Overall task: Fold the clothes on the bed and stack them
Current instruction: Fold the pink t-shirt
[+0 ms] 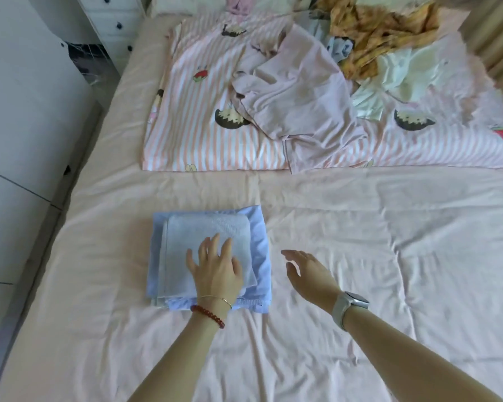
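While your left hand (pixel 215 265) lies flat on the folded stack (pixel 208 258), with its fingers straight and spread and pressing the pale knit piece (pixel 186 236) on top, your right hand (pixel 305 271) hovers just beside the stack, over the bare pink sheet (pixel 389 256), with relaxed fingers that hold nothing. In the head view, the only one you have, the stack sits in front of you, a little to your left, and the blue garment (pixel 259 250) under the knit piece shows around its edges. The clothes not yet folded lie well apart from both hands, at the far end of the bed on the striped quilt (pixel 192 111). The nearest of them is the pale pink shirt (pixel 302 103), and it lies straight ahead of your right hand, with its long axis running away from you. Behind it, a mustard patterned garment (pixel 384 33) and a white one (pixel 401 74) are heaped to the far right. I judge that the right hand, being free and on that side, is the better one to reach forward for the pink shirt.
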{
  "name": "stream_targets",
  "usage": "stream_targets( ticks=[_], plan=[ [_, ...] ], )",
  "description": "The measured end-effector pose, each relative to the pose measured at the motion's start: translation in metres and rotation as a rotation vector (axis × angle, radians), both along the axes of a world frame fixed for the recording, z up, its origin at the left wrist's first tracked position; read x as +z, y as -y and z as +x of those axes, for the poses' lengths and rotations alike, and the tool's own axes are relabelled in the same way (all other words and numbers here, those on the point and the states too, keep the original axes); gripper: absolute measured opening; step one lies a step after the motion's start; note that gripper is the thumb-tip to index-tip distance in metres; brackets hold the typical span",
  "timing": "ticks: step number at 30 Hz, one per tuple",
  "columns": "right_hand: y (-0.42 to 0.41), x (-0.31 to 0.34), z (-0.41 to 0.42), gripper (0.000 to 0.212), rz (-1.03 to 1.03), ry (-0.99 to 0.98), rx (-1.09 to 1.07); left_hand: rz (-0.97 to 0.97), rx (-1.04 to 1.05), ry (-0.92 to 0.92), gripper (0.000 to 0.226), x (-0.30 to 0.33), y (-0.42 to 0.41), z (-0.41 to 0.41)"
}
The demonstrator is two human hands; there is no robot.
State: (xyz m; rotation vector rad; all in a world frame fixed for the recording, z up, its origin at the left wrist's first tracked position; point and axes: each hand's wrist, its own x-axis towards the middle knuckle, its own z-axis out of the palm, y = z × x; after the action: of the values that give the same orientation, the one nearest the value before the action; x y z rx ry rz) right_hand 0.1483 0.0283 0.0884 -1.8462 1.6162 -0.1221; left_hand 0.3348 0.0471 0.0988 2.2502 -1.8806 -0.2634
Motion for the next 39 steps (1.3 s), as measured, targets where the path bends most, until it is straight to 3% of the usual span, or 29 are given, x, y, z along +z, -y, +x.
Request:
stream_targets(
  ticks=[4, 10, 18, 26, 30, 35, 37, 39],
  plan=[
    [-0.031, 0.016, -0.061, 0.037, 0.088, 0.012, -0.172, 0.114, -0.076, -0.231, 0.040, 0.011, -0.022, -0.080],
    [-0.067, 0.021, -0.160, 0.037, 0.159, -0.029, -0.299, 0.337, -0.179, -0.205, 0.045, 0.003, -0.032, -0.183],
    [-0.009, -0.026, -0.287, 0.043, 0.156, -0.129, -0.244, 0.335, -0.101, -0.177, 0.043, -0.023, 0.041, -0.293],
    [0.132, -0.093, -0.326, 0.070, 0.088, -0.361, 0.125, 0.168, -0.036, -0.011, 0.058, -0.055, 0.184, -0.303],
    [0.185, -0.128, -0.330, 0.091, 0.071, -0.401, 0.144, 0.055, -0.095, 0.096, 0.063, -0.068, 0.253, -0.299],
    [0.201, -0.168, -0.327, 0.094, 0.143, -0.417, 0.172, 0.009, -0.095, 0.196, 0.069, -0.091, 0.316, -0.295],
    [0.205, -0.177, -0.326, 0.094, 0.150, -0.422, 0.177, 0.005, -0.064, 0.193, 0.060, -0.096, 0.338, -0.289],
    [0.208, -0.183, -0.326, 0.093, 0.146, -0.407, 0.175, -0.035, -0.048, 0.134, 0.034, -0.095, 0.356, -0.282]
  ],
)
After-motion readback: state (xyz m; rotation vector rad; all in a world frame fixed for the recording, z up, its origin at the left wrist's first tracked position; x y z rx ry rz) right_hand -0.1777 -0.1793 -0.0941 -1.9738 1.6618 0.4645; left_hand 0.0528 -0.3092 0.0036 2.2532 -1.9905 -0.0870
